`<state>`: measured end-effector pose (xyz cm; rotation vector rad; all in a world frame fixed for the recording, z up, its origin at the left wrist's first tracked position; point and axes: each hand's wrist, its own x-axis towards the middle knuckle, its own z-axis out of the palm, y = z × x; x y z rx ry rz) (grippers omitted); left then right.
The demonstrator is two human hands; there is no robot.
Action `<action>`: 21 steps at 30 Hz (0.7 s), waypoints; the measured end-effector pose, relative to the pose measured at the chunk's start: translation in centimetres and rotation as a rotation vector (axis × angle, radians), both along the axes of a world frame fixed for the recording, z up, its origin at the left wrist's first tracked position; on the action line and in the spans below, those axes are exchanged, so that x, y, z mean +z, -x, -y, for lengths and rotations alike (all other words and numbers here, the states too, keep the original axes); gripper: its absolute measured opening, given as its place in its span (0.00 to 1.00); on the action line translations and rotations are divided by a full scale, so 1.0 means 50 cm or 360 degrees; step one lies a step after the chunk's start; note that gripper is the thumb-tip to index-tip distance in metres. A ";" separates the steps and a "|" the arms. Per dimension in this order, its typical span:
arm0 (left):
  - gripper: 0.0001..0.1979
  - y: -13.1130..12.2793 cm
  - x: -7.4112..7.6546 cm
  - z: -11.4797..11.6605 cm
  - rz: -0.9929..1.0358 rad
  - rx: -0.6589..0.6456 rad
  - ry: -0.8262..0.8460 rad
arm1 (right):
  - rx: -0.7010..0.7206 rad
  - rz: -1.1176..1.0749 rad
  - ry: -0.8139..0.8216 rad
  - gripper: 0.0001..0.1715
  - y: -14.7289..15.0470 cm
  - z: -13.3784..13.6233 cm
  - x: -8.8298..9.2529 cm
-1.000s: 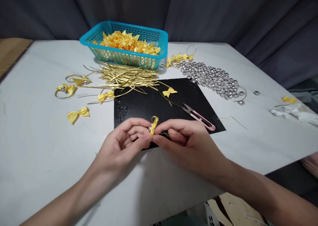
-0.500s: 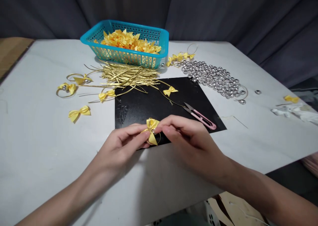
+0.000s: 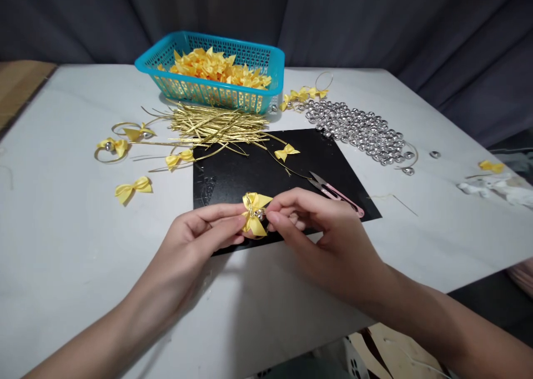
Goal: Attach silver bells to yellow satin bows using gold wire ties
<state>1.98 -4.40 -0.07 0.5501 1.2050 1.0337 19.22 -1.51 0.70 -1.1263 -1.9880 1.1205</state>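
Over the near edge of a black mat (image 3: 258, 173), my left hand (image 3: 200, 240) and my right hand (image 3: 325, 234) both pinch one small yellow ribbon bow (image 3: 255, 213). Gold wire is wound round the bow's middle, and a small silver bead sits at its knot. The left fingertips hold the bow's left side, the right thumb and forefinger its right side. Pink thread snips (image 3: 337, 194) lie on the mat just beyond my right hand.
On the white table (image 3: 62, 245), a teal basket (image 3: 216, 87) of yellow bows stands at the back. A pile of gold wires (image 3: 216, 126) lies before it, silver beads (image 3: 362, 131) to the right. Loose bows (image 3: 133, 189) lie left. Table edge is near right.
The bow has turned from edge-on to facing me with its loops spread. Both hands have kept their pinch and shifted slightly on it.
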 end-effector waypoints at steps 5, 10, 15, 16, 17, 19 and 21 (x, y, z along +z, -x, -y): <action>0.07 -0.002 -0.002 -0.001 -0.0054 0.0101 0.0066 | -0.0004 0.0025 0.0038 0.07 0.001 -0.001 0.000; 0.07 -0.006 0.000 -0.005 -0.0081 0.0070 0.0048 | -0.0012 -0.0018 0.0095 0.08 0.004 0.002 0.006; 0.05 -0.005 -0.001 0.000 -0.0122 0.0032 -0.0029 | 0.0005 -0.0042 0.0137 0.08 0.004 0.005 0.009; 0.04 -0.004 -0.001 0.002 -0.0134 0.0007 -0.0054 | 0.0011 -0.0053 0.0151 0.08 0.003 0.006 0.009; 0.03 -0.003 -0.002 0.004 -0.0142 -0.0020 -0.0078 | 0.0011 -0.0063 0.0167 0.08 0.003 0.006 0.008; 0.02 -0.001 -0.002 0.007 -0.0154 -0.0073 -0.0112 | -0.0011 -0.0094 0.0189 0.08 0.002 0.007 0.008; 0.01 -0.001 -0.001 0.007 -0.0178 -0.0089 -0.0136 | -0.0068 -0.0128 0.0167 0.08 0.002 0.007 0.009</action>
